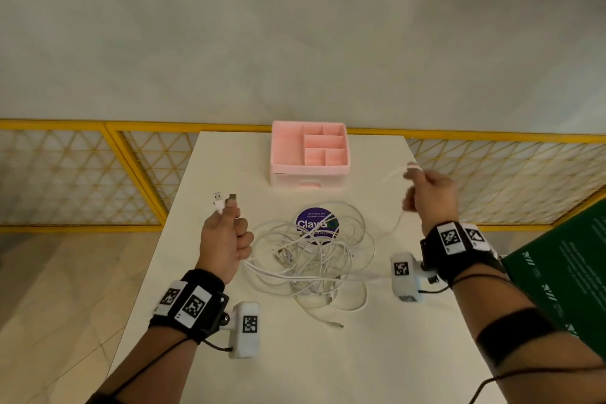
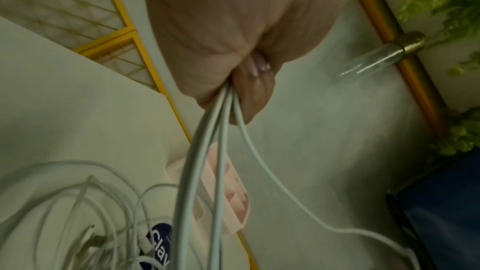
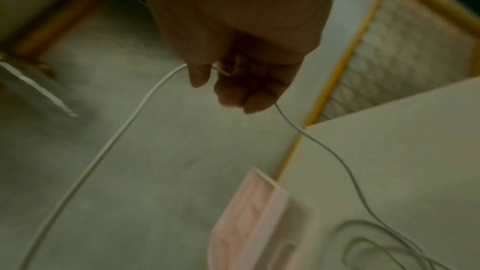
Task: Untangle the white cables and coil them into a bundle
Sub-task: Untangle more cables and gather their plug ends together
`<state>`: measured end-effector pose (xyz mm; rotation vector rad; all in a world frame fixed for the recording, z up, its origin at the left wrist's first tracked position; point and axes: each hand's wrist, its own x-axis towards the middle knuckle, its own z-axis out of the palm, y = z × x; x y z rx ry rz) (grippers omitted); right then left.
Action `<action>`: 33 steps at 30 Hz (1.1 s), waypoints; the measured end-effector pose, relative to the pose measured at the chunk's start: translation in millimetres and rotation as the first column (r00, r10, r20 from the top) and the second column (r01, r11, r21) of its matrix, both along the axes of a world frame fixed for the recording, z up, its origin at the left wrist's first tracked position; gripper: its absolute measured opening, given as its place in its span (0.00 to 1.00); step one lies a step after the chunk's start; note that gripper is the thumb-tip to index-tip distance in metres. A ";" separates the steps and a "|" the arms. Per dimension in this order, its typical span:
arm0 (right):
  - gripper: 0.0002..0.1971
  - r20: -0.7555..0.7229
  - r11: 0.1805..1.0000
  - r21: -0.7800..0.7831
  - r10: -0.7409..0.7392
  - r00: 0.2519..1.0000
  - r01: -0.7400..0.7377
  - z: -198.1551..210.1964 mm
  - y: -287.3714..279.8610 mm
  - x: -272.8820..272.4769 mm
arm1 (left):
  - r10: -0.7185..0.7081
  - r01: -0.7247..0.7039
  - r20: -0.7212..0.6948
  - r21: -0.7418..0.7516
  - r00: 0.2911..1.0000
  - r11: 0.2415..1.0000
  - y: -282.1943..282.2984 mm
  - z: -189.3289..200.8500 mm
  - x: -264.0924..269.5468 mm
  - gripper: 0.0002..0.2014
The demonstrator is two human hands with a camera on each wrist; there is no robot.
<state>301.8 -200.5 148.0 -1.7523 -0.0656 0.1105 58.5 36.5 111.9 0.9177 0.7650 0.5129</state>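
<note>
Gripping white cables (image 1: 311,259) near their plugs, left hand (image 1: 223,239) fingers curled; right hand (image 1: 429,193) fingers pinching one strand.

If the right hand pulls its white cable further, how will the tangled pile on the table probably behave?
The cable sags in a curve from the right hand, so it is probably floppy. The tangled pile has crossing loops, so it may drag along or tighten. It looks light; the left hand, gripping several strands, may anchor it.

Our left hand (image 2: 233,34) grips three white cables (image 2: 221,130). They hang toward the tangle (image 2: 78,213) on our table (image 2: 64,100).
</note>
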 end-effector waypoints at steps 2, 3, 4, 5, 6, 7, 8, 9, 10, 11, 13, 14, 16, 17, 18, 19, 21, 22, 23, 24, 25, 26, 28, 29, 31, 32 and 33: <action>0.05 0.094 0.982 0.144 0.111 0.989 -0.124 32.0 15.4 -10.1 | -0.041 0.042 -0.028 0.058 0.999 0.997 -10.2 0.3 3.2 0.15; 0.10 0.145 0.961 0.169 0.197 0.970 -0.220 45.0 22.2 -16.9 | -0.064 0.066 -0.029 0.087 0.998 0.994 -15.8 0.5 4.6 0.14; 0.14 0.175 0.925 0.199 0.292 0.940 -0.324 55.5 28.2 -24.9 | -0.086 0.088 -0.026 0.106 0.996 0.990 -21.3 1.8 5.7 0.14; 0.17 0.175 0.874 0.242 0.388 0.905 -0.422 63.4 33.3 -34.0 | -0.106 0.107 -0.020 0.111 0.994 0.988 -26.3 3.3 7.7 0.14; 0.17 0.166 0.813 0.285 0.480 0.862 -0.508 68.8 37.7 -44.8 | -0.123 0.124 -0.010 0.103 0.992 0.987 -30.9 5.4 9.9 0.15; 0.16 0.163 0.758 0.301 0.557 0.814 -0.579 72.1 42.1 -57.4 | -0.138 0.137 0.004 0.088 0.990 0.987 -35.0 8.6 12.7 0.15; 0.15 0.162 0.718 0.281 0.618 0.769 -0.637 71.6 47.3 -70.2 | -0.149 0.148 0.016 0.072 0.989 0.986 -38.8 12.4 15.8 0.14; 0.15 0.167 0.690 0.228 0.667 0.726 -0.687 67.0 51.8 -81.7 | -0.162 0.160 0.024 0.059 0.987 0.985 -42.2 17.3 18.8 0.14; 0.14 0.171 0.663 0.159 0.711 0.682 -0.731 58.1 56.4 -92.3 | -0.175 0.174 0.027 0.053 0.984 0.983 -44.8 22.1 21.5 0.13; 0.11 0.160 0.624 0.100 0.758 0.632 -0.775 47.7 60.7 -103.0 | -0.192 0.190 0.028 0.051 0.981 0.980 -47.0 26.7 23.9 0.15; 0.07 0.083 0.529 0.049 0.843 0.531 -0.847 23.4 66.4 -123.3 | -0.224 0.223 0.029 0.049 0.974 0.974 -48.3 34.6 26.4 0.17; 0.06 0.034 0.493 0.057 0.868 0.495 -0.868 11.3 67.5 -132.7 | -0.235 0.234 0.019 0.052 0.972 0.971 -46.9 37.5 26.7 0.17; 0.08 -0.060 0.472 0.086 0.881 0.469 -0.877 -8.7 65.6 -146.0 | -0.241 0.241 -0.013 0.078 0.971 0.967 -40.8 39.1 25.9 0.13; 0.09 -0.102 0.486 0.091 0.873 0.477 -0.869 -16.8 63.0 -149.1 | -0.245 0.246 -0.027 0.103 0.969 0.964 -37.6 38.1 24.7 0.11; 0.09 -0.140 0.500 0.100 0.863 0.486 -0.860 -23.2 60.8 -149.7 | -0.250 0.253 -0.035 0.126 0.967 0.959 -35.1 36.1 23.3 0.08; 0.09 -0.178 0.523 0.128 0.848 0.499 -0.843 -27.6 58.5 -148.9 | -0.255 0.258 -0.038 0.142 0.966 0.956 -33.9 33.7 21.5 0.07; 0.08 -0.279 0.627 0.280 0.777 0.564 -0.727 -34.2 56.5 -139.5 | -0.271 0.272 -0.026 0.147 0.962 0.951 -33.6 30.1 18.2 0.05; 0.10 -0.349 0.690 0.377 0.724 0.596 -0.618 -35.4 57.1 -131.6 | -0.294 0.294 -0.019 0.142 0.956 0.945 -34.3 28.6 16.5 0.05; 0.13 -0.411 0.732 0.473 0.676 0.612 -0.490 -33.9 57.1 -122.4 | -0.332 0.331 -0.018 0.140 0.943 0.933 -35.4 27.4 14.2 0.05; 0.14 -0.455 0.749 0.557 0.636 0.623 -0.358 -31.7 57.4 -112.0 | -0.384 0.384 -0.026 0.140 0.923 0.913 -36.7 26.4 11.9 0.05; 0.15 -0.480 0.748 0.618 0.601 0.639 -0.240 -27.8 57.9 -101.0 | -0.440 0.441 -0.043 0.141 0.897 0.886 -37.7 24.9 9.2 0.06; 0.17 -0.488 0.742 0.652 0.566 0.665 -0.153 -24.5 58.5 -88.5 | -0.489 0.494 -0.066 0.138 0.870 0.859 -38.3 22.5 6.1 0.06; 0.18 -0.469 0.730 0.680 0.507 0.723 -0.071 -12.8 62.3 -65.8 | -0.543 0.556 -0.120 0.128 0.831 0.821 -37.6 14.3 0.7 0.06; 0.17 -0.448 0.720 0.692 0.485 0.751 -0.053 -4.0 65.1 -56.0 | -0.552 0.571 -0.159 0.122 0.818 0.812 -36.4 8.9 -2.2 0.05; 0.13 -0.383 0.679 0.734 0.438 0.813 -0.020 20.0 69.1 -37.2 | -0.556 0.594 -0.253 0.111 0.792 0.796 -34.4 -2.8 -9.6 0.04; 0.11 -0.351 0.659 0.752 0.411 0.841 -0.008 35.7 69.7 -27.9 | -0.551 0.598 -0.289 0.101 0.782 0.795 -34.1 -8.9 -14.1 0.04; 0.09 -0.317 0.650 0.759 0.388 0.865 -0.014 52.4 69.2 -19.6 | -0.537 0.586 -0.313 0.085 0.784 0.806 -33.5 -15.2 -18.8 0.04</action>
